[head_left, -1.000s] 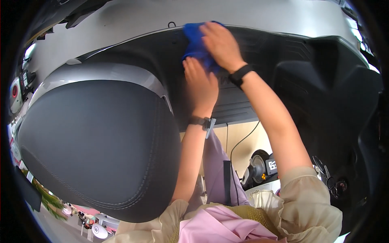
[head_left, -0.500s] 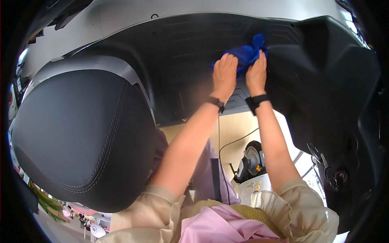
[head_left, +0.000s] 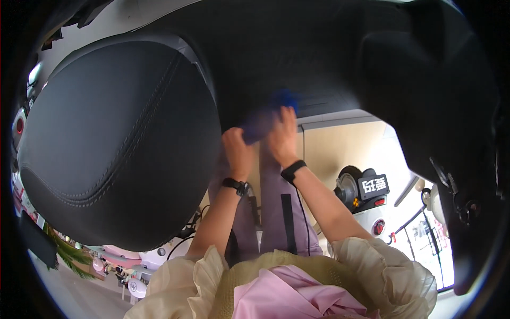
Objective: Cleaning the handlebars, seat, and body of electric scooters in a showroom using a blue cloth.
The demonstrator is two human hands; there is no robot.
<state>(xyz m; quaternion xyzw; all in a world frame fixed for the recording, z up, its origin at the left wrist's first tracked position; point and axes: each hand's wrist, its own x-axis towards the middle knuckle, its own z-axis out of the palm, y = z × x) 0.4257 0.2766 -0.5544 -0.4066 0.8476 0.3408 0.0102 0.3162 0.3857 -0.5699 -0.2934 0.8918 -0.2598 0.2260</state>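
A blue cloth (head_left: pixel 260 125), blurred by motion, stretches between my two hands near the close edge of a black ribbed footboard (head_left: pixel 281 58). My left hand (head_left: pixel 239 151) has its fingers closed on the cloth's left end, beside the seat. My right hand (head_left: pixel 285 135) grips the cloth farther right, and a bunched piece stands up past its fingertips. The cloth's exact folds cannot be made out. To the left of my hands bulges a black padded scooter seat (head_left: pixel 106 117) with double stitching.
A dark front panel (head_left: pixel 425 95) rises at the right, with keys (head_left: pixel 449 181) hanging on it. Beyond my right forearm stands another scooter with a wheel (head_left: pixel 348 186) and a dark plate (head_left: pixel 373 185). Green leaves (head_left: pixel 66 255) show at the lower left.
Both hands have come back toward me and to the left with the cloth, from the footboard's far part to its near edge. The view has shifted too.
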